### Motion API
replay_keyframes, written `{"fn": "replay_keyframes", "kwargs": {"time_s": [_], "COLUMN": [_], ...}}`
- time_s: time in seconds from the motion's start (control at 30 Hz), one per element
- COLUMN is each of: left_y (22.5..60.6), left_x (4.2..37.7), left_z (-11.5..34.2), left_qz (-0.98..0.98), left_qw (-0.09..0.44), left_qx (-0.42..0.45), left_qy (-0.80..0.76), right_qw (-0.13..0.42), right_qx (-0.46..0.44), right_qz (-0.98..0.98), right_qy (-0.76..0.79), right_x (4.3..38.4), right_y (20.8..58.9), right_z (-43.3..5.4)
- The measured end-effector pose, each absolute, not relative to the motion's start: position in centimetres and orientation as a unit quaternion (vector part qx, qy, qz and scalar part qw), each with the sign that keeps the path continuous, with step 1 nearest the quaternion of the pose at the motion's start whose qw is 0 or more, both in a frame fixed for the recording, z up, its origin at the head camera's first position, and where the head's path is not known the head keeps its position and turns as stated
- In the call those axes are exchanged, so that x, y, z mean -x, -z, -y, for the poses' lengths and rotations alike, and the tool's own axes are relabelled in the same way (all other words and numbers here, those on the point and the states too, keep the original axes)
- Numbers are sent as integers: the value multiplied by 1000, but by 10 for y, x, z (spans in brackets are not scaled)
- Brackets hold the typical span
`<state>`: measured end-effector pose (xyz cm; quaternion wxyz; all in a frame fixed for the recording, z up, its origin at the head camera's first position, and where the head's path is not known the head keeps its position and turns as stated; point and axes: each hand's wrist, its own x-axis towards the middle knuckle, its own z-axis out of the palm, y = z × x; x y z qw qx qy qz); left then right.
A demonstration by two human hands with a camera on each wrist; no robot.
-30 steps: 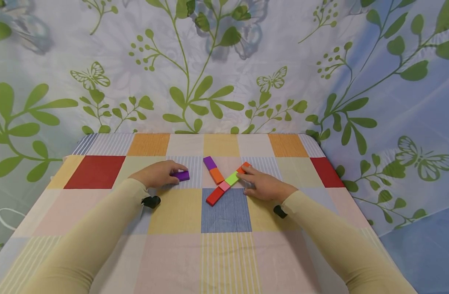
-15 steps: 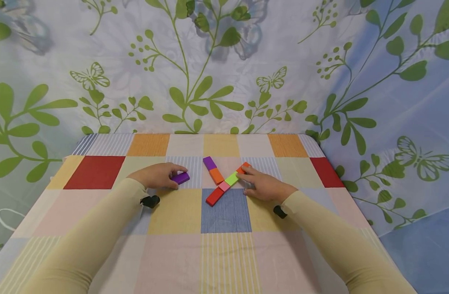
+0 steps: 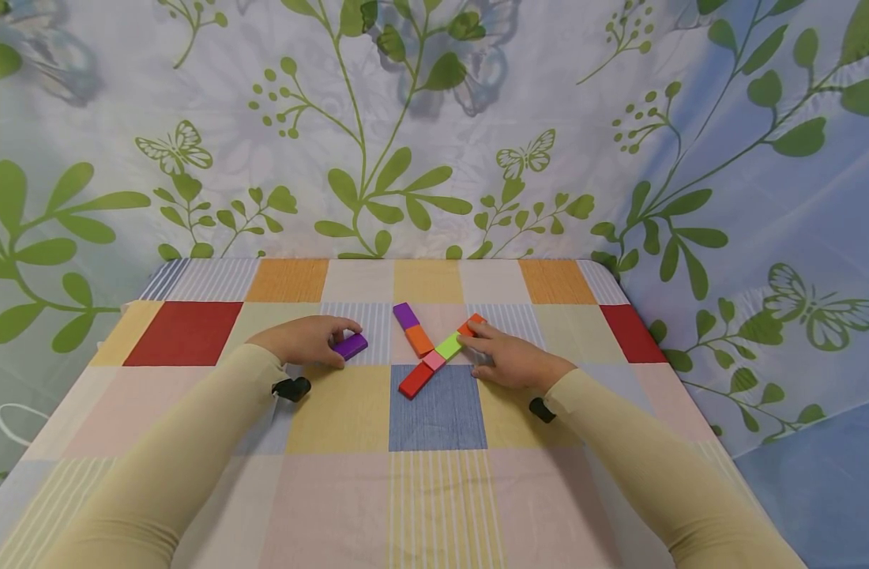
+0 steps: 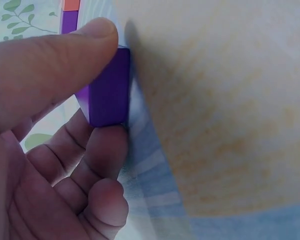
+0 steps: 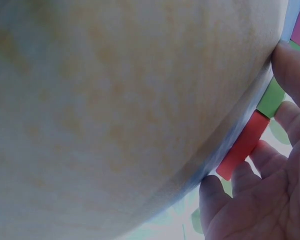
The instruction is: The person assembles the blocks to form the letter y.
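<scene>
My left hand (image 3: 306, 338) pinches a purple block (image 3: 351, 346) between thumb and fingers, low over the cloth left of the other blocks. In the left wrist view the thumb lies over one face of that purple block (image 4: 109, 92), a fingertip under its lower end. My right hand (image 3: 516, 359) rests with loosely spread fingers at a slanting row: an orange block (image 3: 475, 319), a green block (image 3: 449, 345), a pink block (image 3: 434, 360) and a red block (image 3: 416, 381). Its fingertips touch around the green and orange blocks, partly covering them.
A second orange block (image 3: 419, 341) and another purple block (image 3: 406, 315) form a short branch slanting up-left from the row. All lie on a patchwork tablecloth (image 3: 335, 506). A leaf-patterned curtain (image 3: 420, 95) hangs behind the table and along its right side.
The purple block in my left hand has turned slightly, its right end now angled farther up and away. The right hand and the laid blocks have stayed put.
</scene>
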<state>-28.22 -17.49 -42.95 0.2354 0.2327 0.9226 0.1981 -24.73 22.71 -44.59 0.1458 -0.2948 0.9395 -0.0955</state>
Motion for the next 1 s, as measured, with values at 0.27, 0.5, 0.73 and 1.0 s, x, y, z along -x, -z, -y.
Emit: {"fn": "replay_keyframes", "kwargs": {"time_s": [0.27,0.5,0.73,1.0], "left_y": [429,429,431,427], "left_x": [281,280,277,264], "left_z": [175,175,173,165], "left_qz": [-923,-924,-923,-920], "left_qw": [236,241,237,240], "left_qx": [-232,-222,-231,-241], "left_qy": [-195,-199,-196,-197], "right_qw": [148,143,144,143], "right_qx": [291,297,297,295], "right_qz": [-940,-940,-939,-939], "right_qy": [98,94,98,104], "right_x": [248,248,249,247], "right_y": [447,448,448,445], "right_z": [-226,-227,-228,-227]}}
